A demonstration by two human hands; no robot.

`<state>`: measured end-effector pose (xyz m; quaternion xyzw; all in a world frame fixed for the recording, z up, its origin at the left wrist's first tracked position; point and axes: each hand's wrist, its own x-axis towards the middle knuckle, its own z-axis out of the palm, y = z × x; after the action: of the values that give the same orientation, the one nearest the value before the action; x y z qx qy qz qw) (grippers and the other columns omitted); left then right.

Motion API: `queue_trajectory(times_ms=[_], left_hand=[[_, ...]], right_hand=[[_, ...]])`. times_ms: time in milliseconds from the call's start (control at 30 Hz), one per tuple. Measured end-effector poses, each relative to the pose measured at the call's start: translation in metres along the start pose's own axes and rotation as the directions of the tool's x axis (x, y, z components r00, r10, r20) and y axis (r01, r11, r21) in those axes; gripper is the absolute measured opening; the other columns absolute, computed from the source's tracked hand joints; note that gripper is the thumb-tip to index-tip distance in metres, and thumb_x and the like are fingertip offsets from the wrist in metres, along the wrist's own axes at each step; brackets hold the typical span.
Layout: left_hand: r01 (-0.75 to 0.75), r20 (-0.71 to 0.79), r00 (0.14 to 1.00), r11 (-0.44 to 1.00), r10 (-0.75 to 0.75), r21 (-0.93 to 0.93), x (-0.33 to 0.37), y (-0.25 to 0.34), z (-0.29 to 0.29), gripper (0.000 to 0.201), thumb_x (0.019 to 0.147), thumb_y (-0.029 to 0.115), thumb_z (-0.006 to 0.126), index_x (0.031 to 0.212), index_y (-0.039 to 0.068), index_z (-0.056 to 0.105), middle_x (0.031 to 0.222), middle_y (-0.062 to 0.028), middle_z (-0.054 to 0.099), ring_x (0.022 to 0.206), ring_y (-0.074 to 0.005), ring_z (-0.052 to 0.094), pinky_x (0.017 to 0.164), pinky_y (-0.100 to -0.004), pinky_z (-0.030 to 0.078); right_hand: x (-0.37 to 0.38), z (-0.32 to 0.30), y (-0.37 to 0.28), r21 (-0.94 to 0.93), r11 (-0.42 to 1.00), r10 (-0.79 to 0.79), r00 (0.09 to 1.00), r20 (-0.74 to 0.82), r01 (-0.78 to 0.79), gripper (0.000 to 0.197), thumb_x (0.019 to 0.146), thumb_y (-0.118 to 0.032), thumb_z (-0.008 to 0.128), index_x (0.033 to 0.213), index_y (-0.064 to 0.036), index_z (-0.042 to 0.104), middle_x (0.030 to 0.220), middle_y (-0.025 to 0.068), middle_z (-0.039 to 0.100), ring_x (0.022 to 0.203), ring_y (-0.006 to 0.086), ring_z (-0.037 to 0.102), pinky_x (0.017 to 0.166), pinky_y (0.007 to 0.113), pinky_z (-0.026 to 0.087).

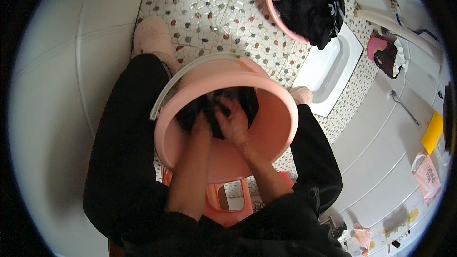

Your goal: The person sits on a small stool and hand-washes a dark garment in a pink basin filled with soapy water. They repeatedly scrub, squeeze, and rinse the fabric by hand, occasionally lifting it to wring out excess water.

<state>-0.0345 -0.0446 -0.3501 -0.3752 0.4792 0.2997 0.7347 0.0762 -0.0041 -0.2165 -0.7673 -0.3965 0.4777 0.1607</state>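
A deep pink bucket [228,80] stands between my legs, tipped so its mouth faces me. Wet-looking black cloth [251,102] lies inside, toward the bucket's far wall. Both my forearms reach in over the near rim. My right hand [232,120] has its fingers bent and closed on the cloth. Close beside it, my left hand [202,124] presses into the same cloth; its fingers are sunk in the dark folds and blurred, so their grip is hidden. The bucket's pale carrying handle [166,90] rests against its left side.
A pink basin [281,21] heaped with black clothes [309,4] sits at the far right, overlapping a white squat toilet [328,74]. An orange-pink plastic stool [228,214] shows below the bucket. White walls flank me; a small pink container [376,47] stands by the right wall.
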Motion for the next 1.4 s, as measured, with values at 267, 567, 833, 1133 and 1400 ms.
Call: queue_trajectory(times_ms=[267, 567, 833, 1133, 1400], left_hand=[[0.074, -0.090, 0.994, 0.980, -0.058, 0.187, 0.000, -0.024, 0.047, 0.050, 0.100, 0.044, 0.052, 0.135, 0.008, 0.055, 0.137, -0.0106, 0.056, 0.126, -0.0307, 0.050, 0.108, -0.0458, 0.042], [0.012, 0.132, 0.991, 1.000, -0.009, -0.023, 0.069, -0.011, -0.094, 0.055, 0.099, 0.045, 0.054, 0.139, 0.008, 0.051, 0.139, -0.0077, 0.055, 0.128, -0.0276, 0.048, 0.111, -0.0426, 0.039], [0.086, 0.008, 0.996, 0.993, -0.086, 0.078, 0.026, -0.023, 0.006, 0.055, 0.099, 0.046, 0.053, 0.140, 0.010, 0.051, 0.141, -0.0080, 0.053, 0.130, -0.0267, 0.046, 0.111, -0.0427, 0.039], [-0.069, -0.013, 0.997, 0.975, 0.073, 0.211, -0.006, 0.006, 0.055, 0.052, 0.102, 0.041, 0.046, 0.142, 0.008, 0.047, 0.144, -0.0098, 0.049, 0.132, -0.0276, 0.044, 0.113, -0.0433, 0.036], [-0.035, 0.046, 0.999, 0.978, 0.026, 0.205, 0.010, -0.004, 0.009, 0.049, 0.104, 0.035, 0.040, 0.144, 0.005, 0.042, 0.147, -0.0116, 0.045, 0.134, -0.0287, 0.042, 0.115, -0.0440, 0.032]], right_hand=[[0.084, 0.033, 0.085, -0.295, 0.953, -0.146, 0.952, -0.268, 0.063, 0.038, 0.090, -0.035, 0.064, 0.110, -0.0030, 0.063, 0.098, 0.0239, 0.066, 0.095, 0.0398, 0.064, 0.084, 0.048, 0.051], [-0.002, 0.009, 0.003, -0.047, 0.990, -0.136, 0.986, -0.094, 0.132, 0.028, 0.088, -0.026, 0.066, 0.102, -0.0016, 0.066, 0.097, 0.0248, 0.066, 0.089, 0.0405, 0.066, 0.079, 0.050, 0.053], [0.098, 0.023, 0.058, -0.298, 0.946, 0.077, 0.982, -0.174, -0.127, 0.038, 0.092, -0.032, 0.063, 0.113, -0.0010, 0.064, 0.111, 0.0244, 0.064, 0.097, 0.0357, 0.064, 0.084, 0.047, 0.051], [0.071, -0.007, 0.085, 0.379, 0.841, 0.383, 0.919, 0.088, -0.387, 0.054, 0.099, -0.041, 0.053, 0.128, 0.0047, 0.056, 0.128, 0.0228, 0.058, 0.118, 0.0275, 0.055, 0.103, 0.039, 0.038], [-0.036, 0.013, -0.019, 0.053, 0.995, 0.094, 0.923, -0.374, -0.080, 0.044, 0.093, -0.031, 0.065, 0.122, 0.0020, 0.059, 0.125, 0.0222, 0.054, 0.109, 0.0394, 0.057, 0.100, 0.043, 0.042]])
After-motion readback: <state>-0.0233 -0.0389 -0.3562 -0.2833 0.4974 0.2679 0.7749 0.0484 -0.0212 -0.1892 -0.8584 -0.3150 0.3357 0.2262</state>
